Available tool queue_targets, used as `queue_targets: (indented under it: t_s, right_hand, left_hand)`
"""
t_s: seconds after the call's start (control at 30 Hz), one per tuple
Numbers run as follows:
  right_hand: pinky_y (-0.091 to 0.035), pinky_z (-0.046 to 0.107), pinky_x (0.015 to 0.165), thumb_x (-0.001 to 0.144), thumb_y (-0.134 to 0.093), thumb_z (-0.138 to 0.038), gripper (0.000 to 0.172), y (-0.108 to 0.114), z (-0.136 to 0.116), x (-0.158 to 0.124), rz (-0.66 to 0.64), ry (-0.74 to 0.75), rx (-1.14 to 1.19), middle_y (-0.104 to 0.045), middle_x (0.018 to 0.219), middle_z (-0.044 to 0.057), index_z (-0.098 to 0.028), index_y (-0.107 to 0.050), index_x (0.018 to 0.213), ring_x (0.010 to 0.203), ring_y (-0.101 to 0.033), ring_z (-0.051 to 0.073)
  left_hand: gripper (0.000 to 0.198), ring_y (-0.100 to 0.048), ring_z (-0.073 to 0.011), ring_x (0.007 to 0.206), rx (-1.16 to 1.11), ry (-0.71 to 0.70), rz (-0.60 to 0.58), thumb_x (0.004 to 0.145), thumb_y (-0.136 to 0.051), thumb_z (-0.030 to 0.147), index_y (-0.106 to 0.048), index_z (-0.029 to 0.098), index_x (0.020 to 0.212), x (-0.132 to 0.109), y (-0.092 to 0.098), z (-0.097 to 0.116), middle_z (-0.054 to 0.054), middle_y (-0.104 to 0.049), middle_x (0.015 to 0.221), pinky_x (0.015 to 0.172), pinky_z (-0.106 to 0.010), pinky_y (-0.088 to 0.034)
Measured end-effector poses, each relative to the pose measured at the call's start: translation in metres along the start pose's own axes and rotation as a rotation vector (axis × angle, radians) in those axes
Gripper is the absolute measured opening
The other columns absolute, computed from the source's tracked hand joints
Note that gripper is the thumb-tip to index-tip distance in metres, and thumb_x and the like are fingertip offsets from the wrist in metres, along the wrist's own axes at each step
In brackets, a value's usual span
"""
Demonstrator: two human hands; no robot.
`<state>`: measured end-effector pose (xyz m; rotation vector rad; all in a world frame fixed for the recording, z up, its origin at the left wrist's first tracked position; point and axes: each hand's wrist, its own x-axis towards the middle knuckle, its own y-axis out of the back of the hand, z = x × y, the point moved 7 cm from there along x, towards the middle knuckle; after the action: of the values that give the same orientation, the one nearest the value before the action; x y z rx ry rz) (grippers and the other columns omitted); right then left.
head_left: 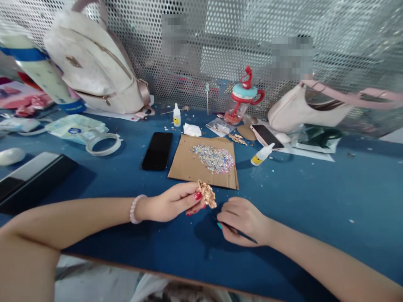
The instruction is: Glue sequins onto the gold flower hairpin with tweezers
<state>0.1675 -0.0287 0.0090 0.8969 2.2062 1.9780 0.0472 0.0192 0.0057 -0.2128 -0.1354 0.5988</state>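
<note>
A mesh [233,46] is rising behind the blue table [317,201], which is spreading under everything else. A backpack [91,67] is leaning at the far left against the mesh, and a purse [285,111] is resting at the far right. Between them, a lidded mug [244,94] is standing near the back edge. A square of cardboard [185,167] is lying flat in the middle of the table, and a black phone [157,151] is lying just beside its left edge.

The left hand [173,203] is hovering just in front of the cardboard, its thumb and fingers pinching a gold ornament [208,195]. The right hand [244,220] is holding near it, apart from the ornament, its fingers curling together around a dark tool [241,235]; whether the tool's tip is spread or pressed together is impossible to tell.

A roll of tape [105,152] is lying left of the phone. One glue bottle [176,117] is standing upright behind the cardboard; another bottle [261,156] is tilting to the right of it. A bracelet [132,209] is circling the left wrist. Smallest of all, many glittering gems [217,159] are lying heaped on the cardboard.
</note>
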Motion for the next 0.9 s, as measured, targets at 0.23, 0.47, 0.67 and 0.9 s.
queue_targets:
  t_s: [0.23, 0.47, 0.67, 0.9]
  right_hand:
    - [-0.031, 0.027, 0.056, 0.086, -0.042, -0.013, 0.014, 0.000, -0.003, 0.000, 0.014, 0.018, -0.036, -0.048, 0.061, -0.001, -0.017, -0.052, 0.077, 0.055, -0.043, 0.012]
    - [-0.031, 0.027, 0.056, 0.087, -0.043, -0.012, 0.014, 0.002, -0.004, 0.000, 0.044, 0.029, -0.045, -0.050, 0.062, 0.000, -0.016, -0.053, 0.079, 0.057, -0.044, 0.013]
    - [-0.031, 0.027, 0.055, 0.086, -0.044, -0.010, 0.015, 0.005, -0.007, 0.001, 0.064, 0.043, -0.069, -0.050, 0.060, 0.000, -0.016, -0.055, 0.079, 0.056, -0.045, 0.013]
    - [-0.034, 0.027, 0.057, 0.087, -0.045, -0.010, 0.014, 0.008, -0.010, 0.000, 0.083, 0.061, -0.077, -0.052, 0.062, 0.000, -0.016, -0.056, 0.082, 0.058, -0.047, 0.013]
  left_hand:
    - [0.045, -0.015, -0.0109, 0.040, -0.284, 0.147, -0.111, 0.080, -0.036, 0.056, -0.019, 0.021, 0.056, -0.006, -0.012, -0.003, 0.006, -0.016, 0.048, 0.040, -0.026, -0.018]
    - [0.053, -0.015, -0.0108, 0.039, -0.319, 0.229, -0.203, 0.071, -0.043, 0.063, -0.018, 0.021, 0.048, -0.008, -0.018, -0.008, 0.004, -0.016, 0.043, 0.043, -0.028, -0.016]
    - [0.062, -0.016, -0.0113, 0.041, -0.236, 0.231, -0.308, 0.072, -0.047, 0.073, -0.024, 0.022, 0.046, -0.012, -0.029, -0.007, 0.003, -0.019, 0.043, 0.044, -0.030, -0.014]
    - [0.068, -0.019, -0.0124, 0.043, -0.161, 0.115, -0.391, 0.068, -0.041, 0.087, -0.024, 0.022, 0.052, -0.015, -0.031, 0.001, 0.004, -0.021, 0.047, 0.046, -0.031, -0.017]
